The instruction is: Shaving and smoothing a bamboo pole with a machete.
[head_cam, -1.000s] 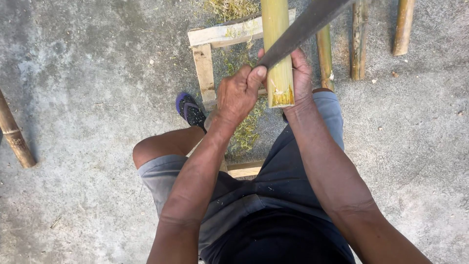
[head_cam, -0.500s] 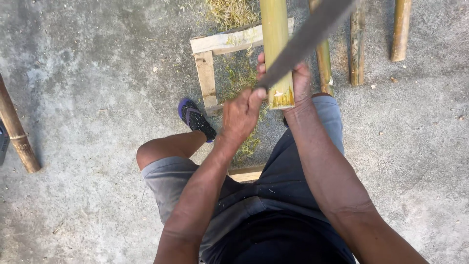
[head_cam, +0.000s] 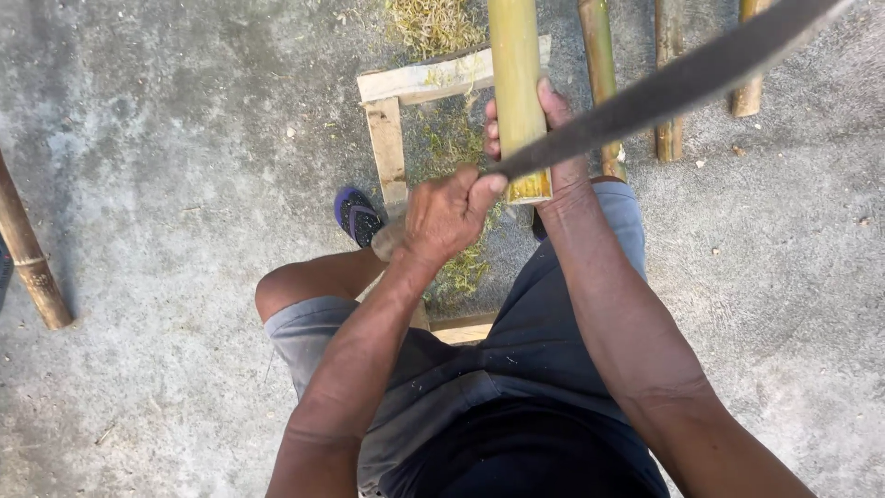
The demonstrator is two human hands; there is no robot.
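A thick yellow-green bamboo pole (head_cam: 516,92) stands in front of me, its cut end near my lap. My right hand (head_cam: 558,138) wraps around the pole from behind, just above that end. My left hand (head_cam: 447,217) is closed on the handle of a long dark blade (head_cam: 682,83). The blade slants up to the right, crossing in front of the pole's lower end and my right wrist.
A wooden frame (head_cam: 387,138) lies on the concrete under the pole, with dry grass and shavings (head_cam: 452,138) inside. Several thinner bamboo pieces (head_cam: 668,92) lie at the top right. Another bamboo piece (head_cam: 28,254) lies at the left edge. My sandalled foot (head_cam: 358,214) rests beside the frame.
My left hand has dropped slightly toward my body, and the blade now slants flatter toward the right. The right hand keeps its hold on the pole.
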